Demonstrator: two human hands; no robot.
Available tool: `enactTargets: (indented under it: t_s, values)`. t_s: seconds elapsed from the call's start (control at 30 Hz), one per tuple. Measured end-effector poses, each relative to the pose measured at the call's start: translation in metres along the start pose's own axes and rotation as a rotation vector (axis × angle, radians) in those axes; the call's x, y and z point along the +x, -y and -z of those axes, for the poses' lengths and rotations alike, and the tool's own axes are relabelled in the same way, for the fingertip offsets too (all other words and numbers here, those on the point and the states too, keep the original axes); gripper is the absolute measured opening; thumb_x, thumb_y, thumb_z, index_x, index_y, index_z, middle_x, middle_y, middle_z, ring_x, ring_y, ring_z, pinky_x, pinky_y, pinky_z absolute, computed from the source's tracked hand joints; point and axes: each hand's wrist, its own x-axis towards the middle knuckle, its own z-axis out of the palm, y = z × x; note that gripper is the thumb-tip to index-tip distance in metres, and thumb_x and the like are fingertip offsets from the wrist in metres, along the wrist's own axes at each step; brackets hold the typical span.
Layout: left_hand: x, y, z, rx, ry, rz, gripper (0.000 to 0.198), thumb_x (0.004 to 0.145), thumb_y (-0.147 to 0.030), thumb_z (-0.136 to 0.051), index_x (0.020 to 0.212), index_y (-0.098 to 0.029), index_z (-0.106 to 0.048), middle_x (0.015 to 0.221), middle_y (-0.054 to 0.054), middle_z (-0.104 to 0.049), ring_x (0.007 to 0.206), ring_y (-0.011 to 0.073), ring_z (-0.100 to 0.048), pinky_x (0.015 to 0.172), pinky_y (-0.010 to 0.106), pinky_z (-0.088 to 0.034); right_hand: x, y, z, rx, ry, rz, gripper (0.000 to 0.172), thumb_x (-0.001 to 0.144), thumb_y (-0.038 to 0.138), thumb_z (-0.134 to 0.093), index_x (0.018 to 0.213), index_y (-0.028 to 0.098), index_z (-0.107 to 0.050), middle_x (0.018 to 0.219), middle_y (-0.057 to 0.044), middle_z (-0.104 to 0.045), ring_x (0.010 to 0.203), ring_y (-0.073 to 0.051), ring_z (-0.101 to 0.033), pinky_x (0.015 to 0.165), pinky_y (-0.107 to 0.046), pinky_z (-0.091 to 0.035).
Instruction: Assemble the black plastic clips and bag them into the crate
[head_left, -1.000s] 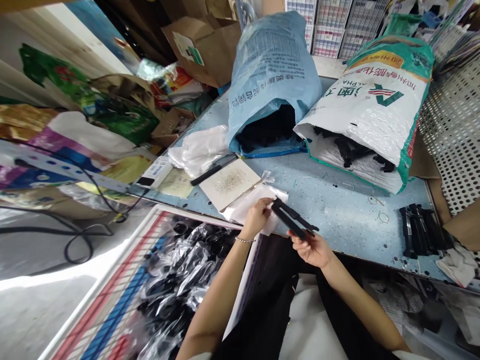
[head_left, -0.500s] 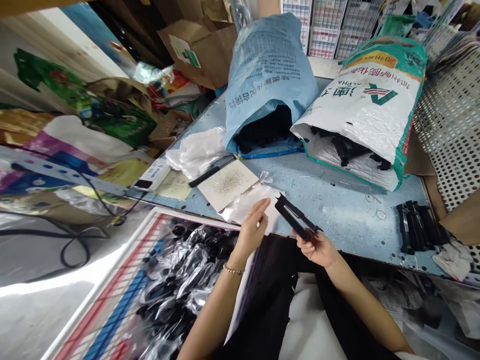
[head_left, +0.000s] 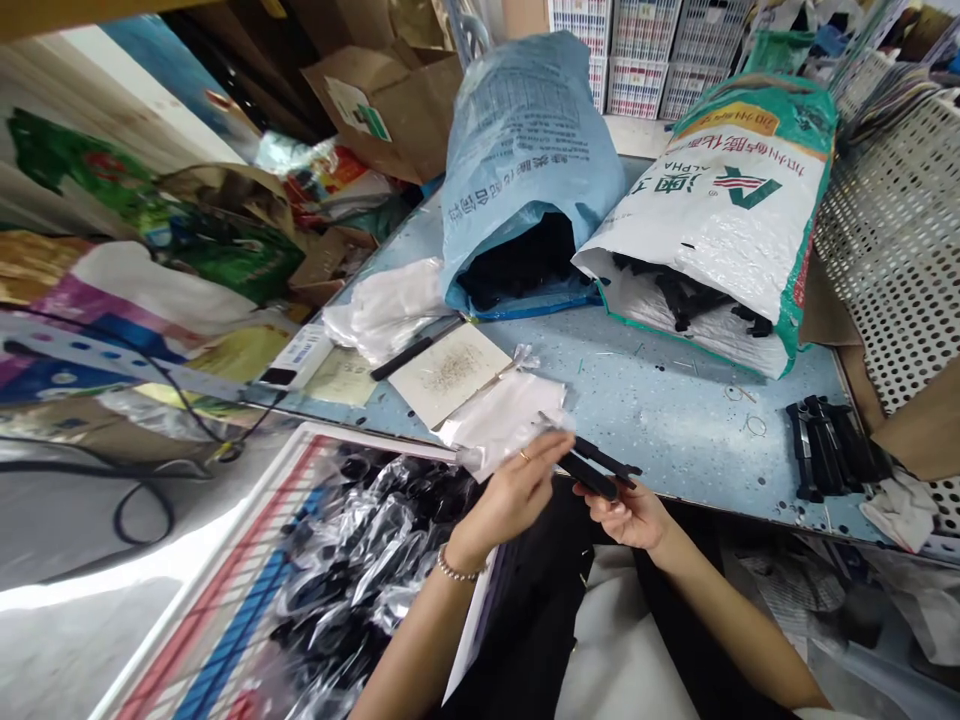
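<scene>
A long black plastic part (head_left: 606, 461) with two parallel arms lies slanted above the table's front edge. My right hand (head_left: 626, 513) is closed round its near right end. My left hand (head_left: 525, 482), with a ring and a beaded bracelet, is closed at the part's other end, where thin clear film shows about the fingers. That film looks like a plastic bag (head_left: 504, 412), from the flat pile just beyond the hand. The fingers cover some of the part's far end, and a dark tip shows past them.
Behind stand a blue sack (head_left: 529, 150) and a white-green sack (head_left: 720, 210), open towards me, with black parts inside. More black parts (head_left: 825, 450) lie at the right. A crate (head_left: 217, 600) of bagged black parts stands below left. A speckled card (head_left: 450, 372) lies beyond the bags.
My left hand has moved right and towards me, from the bag pile onto the black part's far end. The film near it has shifted. My right hand still holds the part, now tilted flatter.
</scene>
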Motion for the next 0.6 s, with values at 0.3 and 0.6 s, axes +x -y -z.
enactTargets:
  t_s: [0.3,0.6]
  values:
    - [-0.012,0.014,-0.018,0.132,-0.163,0.079,0.048,0.093,0.0,-0.04,0.13,-0.023,-0.058,0.138,0.013,-0.059,0.128,0.0213,-0.058,0.103,0.041,-0.054,0.005,0.006,-0.018,-0.107,-0.113,0.418,0.039,0.076,0.029,-0.076,0.11,0.013,-0.064,0.077,0.0,-0.061,0.057,-0.006,-0.045,0.045,-0.011,-0.044]
    - [0.008,-0.013,-0.041,0.119,0.149,-0.163,0.07,0.091,0.003,-0.034,0.156,-0.023,-0.028,0.146,0.014,-0.054,0.126,0.0208,-0.058,0.102,0.04,-0.055,0.008,0.012,-0.026,-0.838,-0.627,0.795,0.021,0.074,0.036,-0.076,0.079,0.019,-0.064,0.064,0.003,-0.056,0.055,-0.01,-0.05,0.05,-0.022,-0.042]
